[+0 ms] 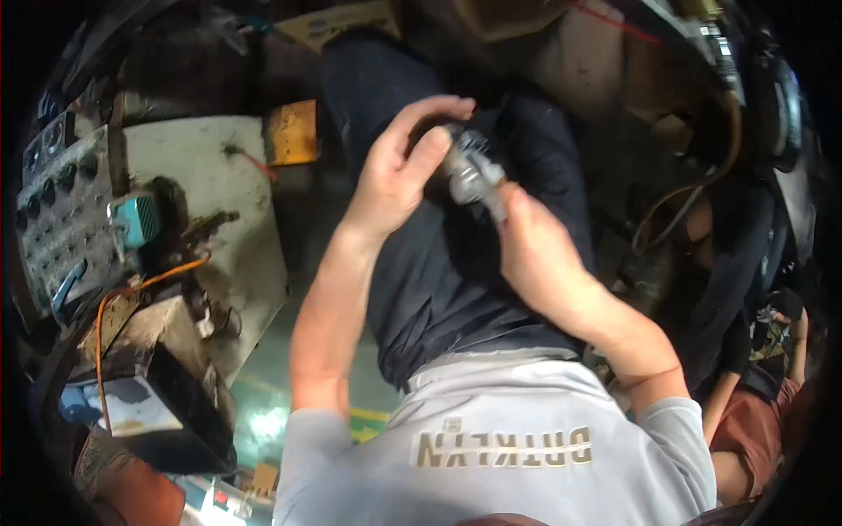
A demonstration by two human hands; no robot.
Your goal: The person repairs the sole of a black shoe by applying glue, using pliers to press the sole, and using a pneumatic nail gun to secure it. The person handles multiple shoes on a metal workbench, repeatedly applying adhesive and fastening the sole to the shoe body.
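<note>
Over my lap, my left hand [395, 180] curls its thumb and fingers around the dark far end of a grey metal piece [474, 178]. The piece has a rounded, shiny body, and motion blur hides its exact kind. My right hand [539, 250] is closed around a narrow grey shank at the near right side of the piece. Whether that shank is a separate tool or part of the same piece, I cannot tell. My dark trousers [447, 263] lie right beneath both hands.
On the left stands a pale, stained bench top [237, 184] beside a grey control panel [70, 202] with black knobs. A teal box [134, 219], an orange cable [167, 270] and a yellow-orange block [293, 132] are near it. Another person [754, 403] sits at the lower right.
</note>
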